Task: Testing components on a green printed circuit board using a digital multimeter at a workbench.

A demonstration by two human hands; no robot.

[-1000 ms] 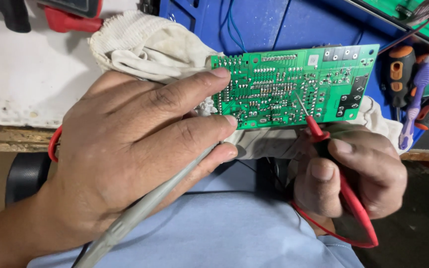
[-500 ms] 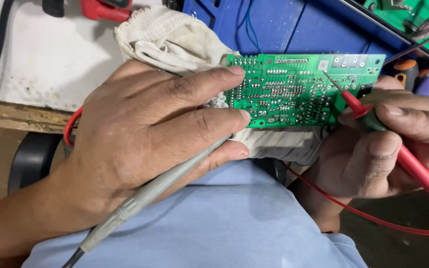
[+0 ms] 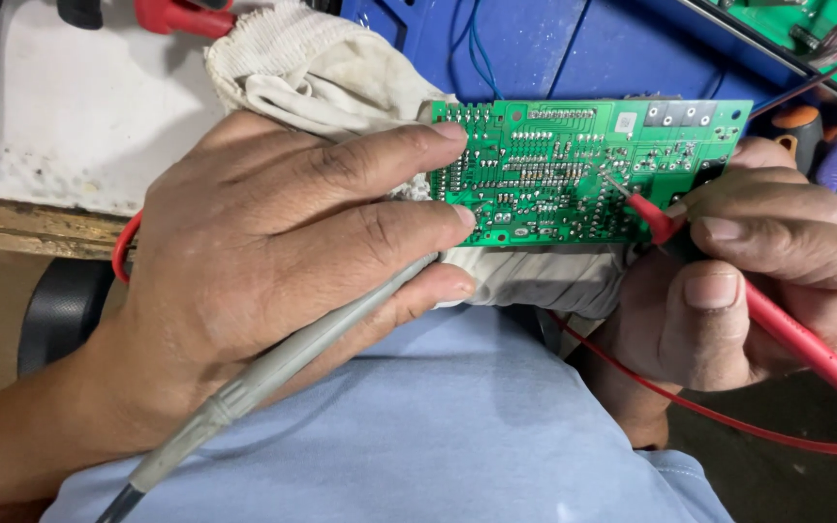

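A green circuit board (image 3: 573, 169) lies solder side up on a white cloth (image 3: 312, 68) over my lap. My left hand (image 3: 283, 261) rests on the board's left edge and grips a grey test probe (image 3: 273, 368), whose tip is hidden under my fingers. My right hand (image 3: 748, 281) holds a red test probe (image 3: 787, 334) like a pen. Its metal tip touches the solder joints right of the board's middle. A red lead (image 3: 728, 416) runs from that probe below my right hand.
A white bench top (image 3: 79, 116) with a worn wooden edge lies at the left. A blue housing (image 3: 583, 48) sits behind the board. Screwdriver handles (image 3: 816, 145) stand at the right, a red tool (image 3: 181, 15) at the top left. My light blue shirt (image 3: 438, 426) fills the foreground.
The red probe tip has shifted left and lower on the board, from near the upper right corner toward the middle. The left hand and grey probe stay put.
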